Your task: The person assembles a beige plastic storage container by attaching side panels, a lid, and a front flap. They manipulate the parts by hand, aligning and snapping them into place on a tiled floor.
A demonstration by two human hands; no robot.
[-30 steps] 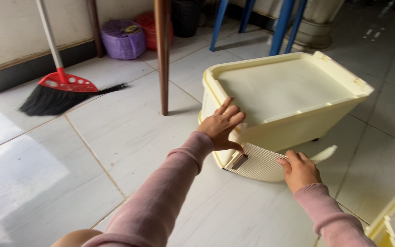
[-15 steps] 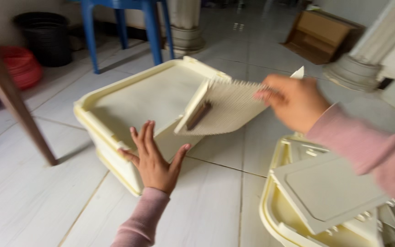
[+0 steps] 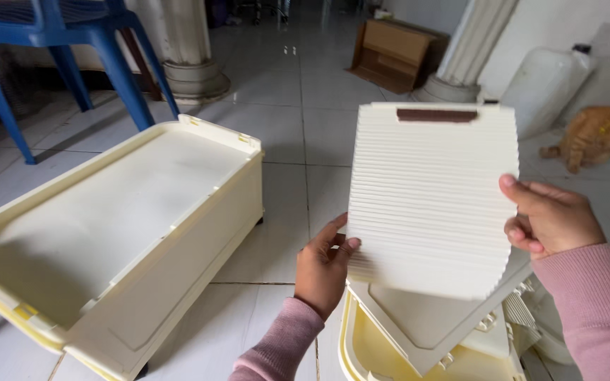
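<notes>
Both my hands hold up a cream ribbed panel [image 3: 432, 197] with a brown handle strip along its top edge. My left hand [image 3: 325, 268] grips its lower left corner. My right hand [image 3: 548, 217] pinches its right edge with thumb in front. The panel hangs upright in front of me, above a second cream plastic box [image 3: 418, 339] with loose flat parts in it. To the left, a large cream plastic box [image 3: 199, 219] lies on the tiled floor with its broad flat side facing up.
A blue plastic chair [image 3: 72, 42] stands at the back left beside a white pillar base [image 3: 192, 74]. A flattened cardboard box [image 3: 393, 46] leans at the back. An orange cat [image 3: 591, 134] and a white jerrycan [image 3: 548, 81] sit at the right.
The ribbed panel came off the front of the big box, was lifted by my right hand and turned upright. My left hand left the box and took the panel's lower corner.
</notes>
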